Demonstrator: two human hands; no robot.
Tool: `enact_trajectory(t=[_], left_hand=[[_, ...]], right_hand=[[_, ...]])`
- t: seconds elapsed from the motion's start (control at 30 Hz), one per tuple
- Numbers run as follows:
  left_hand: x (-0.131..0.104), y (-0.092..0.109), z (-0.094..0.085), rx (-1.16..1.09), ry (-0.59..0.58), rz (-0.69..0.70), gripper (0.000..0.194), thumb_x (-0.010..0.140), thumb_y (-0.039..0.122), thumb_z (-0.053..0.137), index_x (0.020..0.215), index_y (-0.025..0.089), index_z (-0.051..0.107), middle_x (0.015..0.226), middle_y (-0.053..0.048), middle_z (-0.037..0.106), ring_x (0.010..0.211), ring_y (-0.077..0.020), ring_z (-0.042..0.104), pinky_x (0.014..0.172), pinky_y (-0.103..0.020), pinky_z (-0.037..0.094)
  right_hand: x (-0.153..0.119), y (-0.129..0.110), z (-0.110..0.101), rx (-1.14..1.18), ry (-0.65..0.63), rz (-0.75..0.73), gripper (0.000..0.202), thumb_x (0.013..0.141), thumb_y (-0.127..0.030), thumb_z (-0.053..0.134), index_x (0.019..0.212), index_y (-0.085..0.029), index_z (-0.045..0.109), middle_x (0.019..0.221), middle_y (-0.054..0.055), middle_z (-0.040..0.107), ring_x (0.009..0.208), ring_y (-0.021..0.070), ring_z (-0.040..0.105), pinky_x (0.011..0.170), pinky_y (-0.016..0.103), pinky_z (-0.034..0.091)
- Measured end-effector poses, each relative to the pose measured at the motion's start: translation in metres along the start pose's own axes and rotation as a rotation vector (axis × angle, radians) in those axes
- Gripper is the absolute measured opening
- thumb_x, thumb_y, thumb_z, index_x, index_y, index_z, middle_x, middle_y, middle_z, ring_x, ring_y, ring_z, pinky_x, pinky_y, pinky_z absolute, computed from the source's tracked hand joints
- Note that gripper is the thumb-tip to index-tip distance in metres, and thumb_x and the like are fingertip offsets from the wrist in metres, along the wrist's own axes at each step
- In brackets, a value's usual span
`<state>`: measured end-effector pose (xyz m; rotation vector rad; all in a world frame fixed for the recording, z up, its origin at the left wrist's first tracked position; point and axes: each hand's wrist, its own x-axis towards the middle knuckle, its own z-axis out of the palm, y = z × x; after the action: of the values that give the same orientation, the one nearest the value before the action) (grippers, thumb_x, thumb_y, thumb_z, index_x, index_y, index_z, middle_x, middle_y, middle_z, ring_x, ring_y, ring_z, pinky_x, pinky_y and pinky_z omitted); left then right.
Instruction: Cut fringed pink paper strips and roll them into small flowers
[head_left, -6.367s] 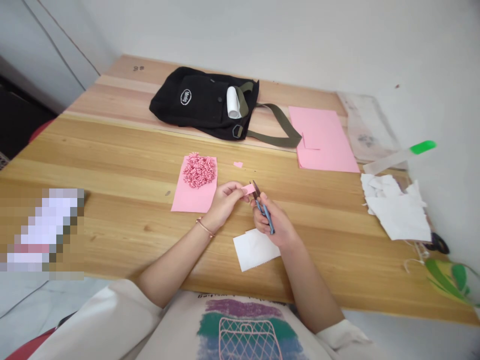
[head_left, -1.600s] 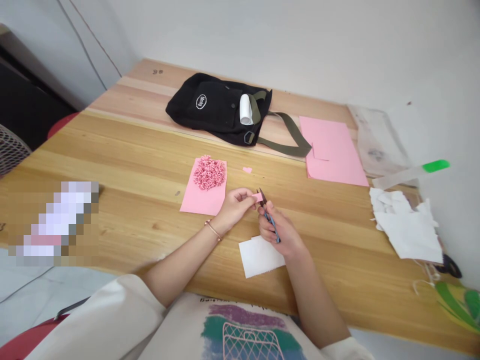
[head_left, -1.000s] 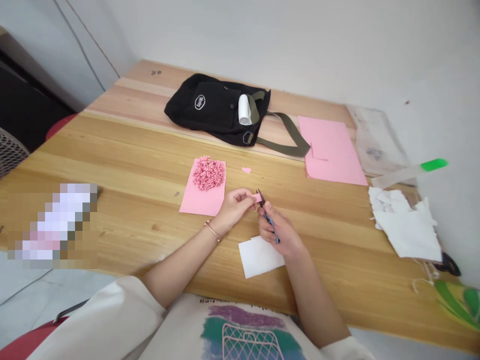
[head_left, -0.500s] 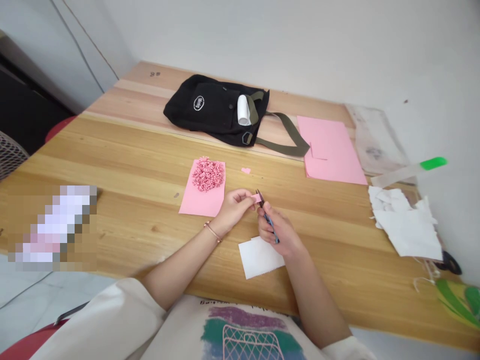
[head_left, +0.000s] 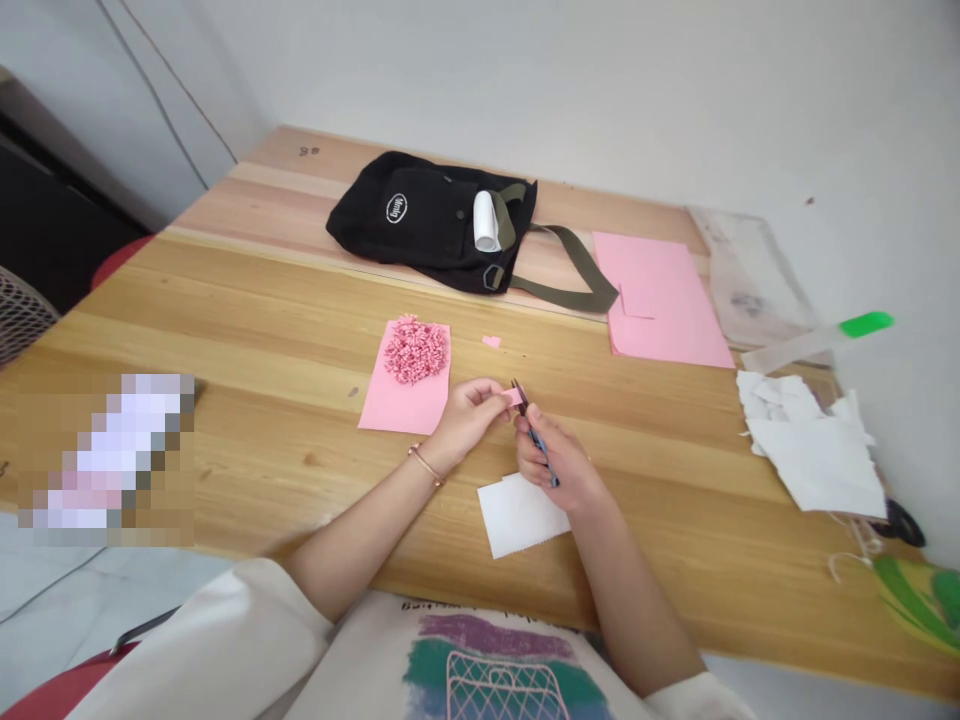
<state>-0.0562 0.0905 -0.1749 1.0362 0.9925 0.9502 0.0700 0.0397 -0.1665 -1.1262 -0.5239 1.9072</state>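
My left hand [head_left: 471, 415] pinches a small strip of pink paper [head_left: 513, 397] between thumb and fingers. Wrapped round the handles of a pair of scissors [head_left: 540, 447], my right hand [head_left: 556, 458] keeps the dark blades at the strip's right end. How far the blades are apart is too small to tell. A bunch of curled pink paper pieces [head_left: 415, 350] lies on a pink sheet [head_left: 397, 402], just left of my left hand. White paper [head_left: 517, 520] lies partly under my right hand. Beyond the hands is a small pink scrap [head_left: 491, 341].
A black bag [head_left: 427, 220] with a white roll [head_left: 485, 222] on it lies at the back. Pink sheets [head_left: 664, 285] are stacked at right, near a green-capped clear stick [head_left: 821, 340] and torn white paper [head_left: 817, 450]. A blurred-out object [head_left: 124, 450] is at left.
Both hands, the strip and the scissors hold almost the same place. Only a very slight shift of the whole view shows.
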Motion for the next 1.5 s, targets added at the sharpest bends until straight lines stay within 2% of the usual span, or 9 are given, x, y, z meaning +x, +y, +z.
enact_trajectory(t=[0.67,1.1,1.33,1.5], left_hand=[[0.000,-0.002,-0.001,-0.006,-0.016,0.018,0.016,0.068,0.024,0.061,0.055,0.015,0.058,0.054,0.002,0.057,0.057,-0.0105,0.052,0.063,-0.023,0.039],[0.002,-0.015,-0.002,-0.067,-0.063,0.093,0.016,0.067,0.024,0.058,0.054,0.016,0.055,0.053,0.000,0.059,0.057,-0.0133,0.054,0.063,-0.025,0.040],[0.001,-0.013,-0.001,-0.130,-0.062,0.130,0.017,0.064,0.025,0.059,0.051,0.016,0.053,0.049,0.002,0.055,0.051,-0.0113,0.052,0.059,-0.024,0.038],[0.000,-0.012,0.001,-0.127,-0.052,0.126,0.018,0.066,0.029,0.060,0.057,0.014,0.058,0.052,0.000,0.058,0.052,-0.0116,0.052,0.057,-0.024,0.037]], right_hand=[[0.002,0.003,-0.001,0.007,-0.032,-0.028,0.043,0.068,-0.056,0.066,0.069,-0.020,0.043,0.037,-0.014,0.032,0.027,0.0005,0.019,0.030,0.015,0.013],[0.004,0.009,0.000,-0.011,-0.068,-0.089,0.051,0.060,-0.063,0.067,0.070,-0.021,0.041,0.034,-0.015,0.031,0.025,0.0009,0.019,0.030,0.017,0.008],[0.004,0.011,0.001,0.045,-0.097,-0.063,0.042,0.074,-0.059,0.057,0.070,-0.019,0.044,0.034,-0.013,0.035,0.025,0.0013,0.021,0.031,0.018,0.008],[0.005,0.013,0.003,-0.017,0.017,-0.126,0.042,0.076,-0.059,0.053,0.068,-0.019,0.045,0.035,-0.011,0.036,0.026,0.0019,0.025,0.031,0.017,0.012]])
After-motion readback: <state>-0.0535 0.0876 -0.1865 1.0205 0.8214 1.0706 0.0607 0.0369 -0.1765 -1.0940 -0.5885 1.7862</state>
